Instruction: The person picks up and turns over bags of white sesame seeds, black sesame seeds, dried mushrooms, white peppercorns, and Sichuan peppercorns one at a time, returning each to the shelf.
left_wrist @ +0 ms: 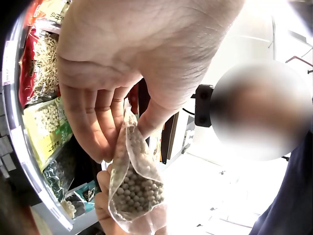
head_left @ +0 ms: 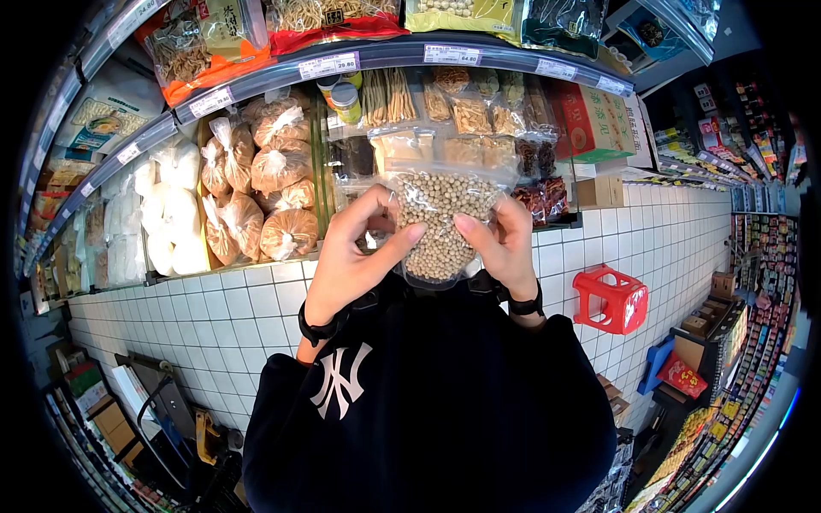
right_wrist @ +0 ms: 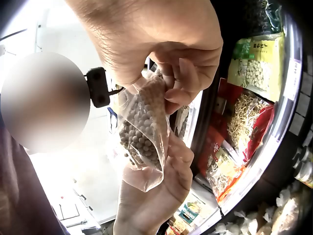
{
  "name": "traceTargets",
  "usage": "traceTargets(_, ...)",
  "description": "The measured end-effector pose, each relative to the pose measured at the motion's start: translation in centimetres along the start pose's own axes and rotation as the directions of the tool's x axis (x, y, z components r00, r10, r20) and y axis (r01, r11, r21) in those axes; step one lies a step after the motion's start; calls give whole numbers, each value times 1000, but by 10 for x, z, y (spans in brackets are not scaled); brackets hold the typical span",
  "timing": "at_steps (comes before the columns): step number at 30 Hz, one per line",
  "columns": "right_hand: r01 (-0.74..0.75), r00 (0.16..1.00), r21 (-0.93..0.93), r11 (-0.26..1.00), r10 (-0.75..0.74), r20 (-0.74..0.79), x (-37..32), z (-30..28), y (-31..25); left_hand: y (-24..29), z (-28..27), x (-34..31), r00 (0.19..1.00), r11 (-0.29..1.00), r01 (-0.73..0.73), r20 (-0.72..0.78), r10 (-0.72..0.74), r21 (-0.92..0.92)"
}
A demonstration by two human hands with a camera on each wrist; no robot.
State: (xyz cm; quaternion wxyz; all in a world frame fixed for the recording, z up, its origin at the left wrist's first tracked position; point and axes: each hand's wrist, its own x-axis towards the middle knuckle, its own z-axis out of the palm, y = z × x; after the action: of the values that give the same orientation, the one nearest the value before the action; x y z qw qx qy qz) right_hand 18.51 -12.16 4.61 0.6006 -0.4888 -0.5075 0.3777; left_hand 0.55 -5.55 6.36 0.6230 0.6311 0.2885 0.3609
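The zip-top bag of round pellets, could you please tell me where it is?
In the head view, the zip-top bag is just above centre, held between the left grip and right grip, right of the knotted bags.

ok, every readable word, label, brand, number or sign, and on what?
"NY" monogram: dark top.
"29.80": shelf price tag.
"29.80", probably: tag to its left.
"64.80", probably: tag to its right.
Other tags, red-and-green box, shelf packets: too small or blurred.
Held bag: no readable text.
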Motion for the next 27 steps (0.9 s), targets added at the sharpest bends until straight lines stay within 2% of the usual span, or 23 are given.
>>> traceTargets(12,-58,998,3,998,57,20,-3,0,-3,5,2,-2,993,990,113,-7,-114,-86)
traceTargets(15,-39,999,0,999,39,29,-3,0,-4,4,4,-4,993,991,110,-32,-113,-75)
traceTargets(20,-25,999,7,1000,25,39,-4,2,-5,-5,3,-6,998,1000,12,-55,-12,-10)
traceTargets(23,-14,1000,47,999,15,-20,-4,4,-9,-8,2,-7,999,1000,-13,-50,15,28)
traceTargets(27,-70,996,70,995,73,-41,-5,0,-12,-3,3,-8,999,999,-4,-46,6,38)
